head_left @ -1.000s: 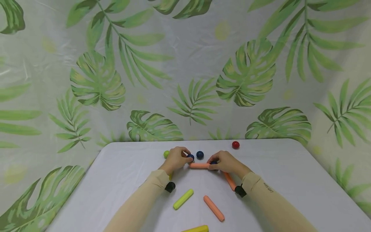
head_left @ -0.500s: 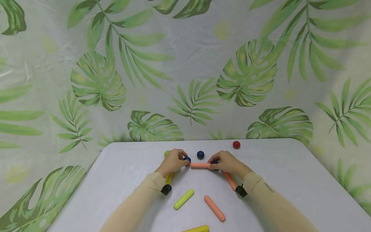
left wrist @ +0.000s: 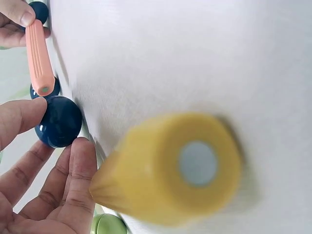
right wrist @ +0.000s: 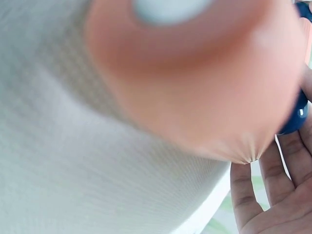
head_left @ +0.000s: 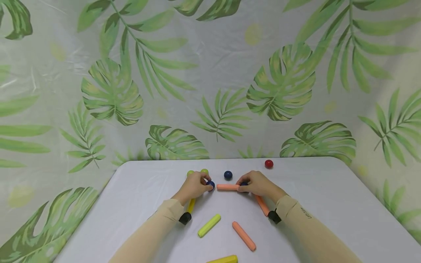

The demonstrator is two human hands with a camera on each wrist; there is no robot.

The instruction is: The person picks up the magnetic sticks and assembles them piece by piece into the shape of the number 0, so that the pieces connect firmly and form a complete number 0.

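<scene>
My left hand (head_left: 195,186) pinches a glossy dark blue ball (head_left: 211,185) between thumb and fingers. A yellow rod (head_left: 191,206) lies below that hand; in the left wrist view its pale round end (left wrist: 198,163) looms close to the camera. My right hand (head_left: 257,183) grips another blue ball (head_left: 244,185) beside the right end of a salmon rod (head_left: 227,187). This rod's left end stands a little apart from the left hand's ball. A second salmon rod (head_left: 262,205) runs from under the right hand toward the wrist. Fingers partly cover both balls.
A third blue ball (head_left: 228,175) sits behind the salmon rod. Two lime balls (head_left: 204,171) are behind my left hand, and a red ball (head_left: 269,164) is near the far edge. Nearer lie a lime rod (head_left: 209,225), a salmon rod (head_left: 244,236) and a yellow rod (head_left: 225,259).
My left hand has drawn left and slightly nearer with its blue ball, away from the salmon rod's end. A second lime ball now shows behind it. The right hand has stayed nearly still.
</scene>
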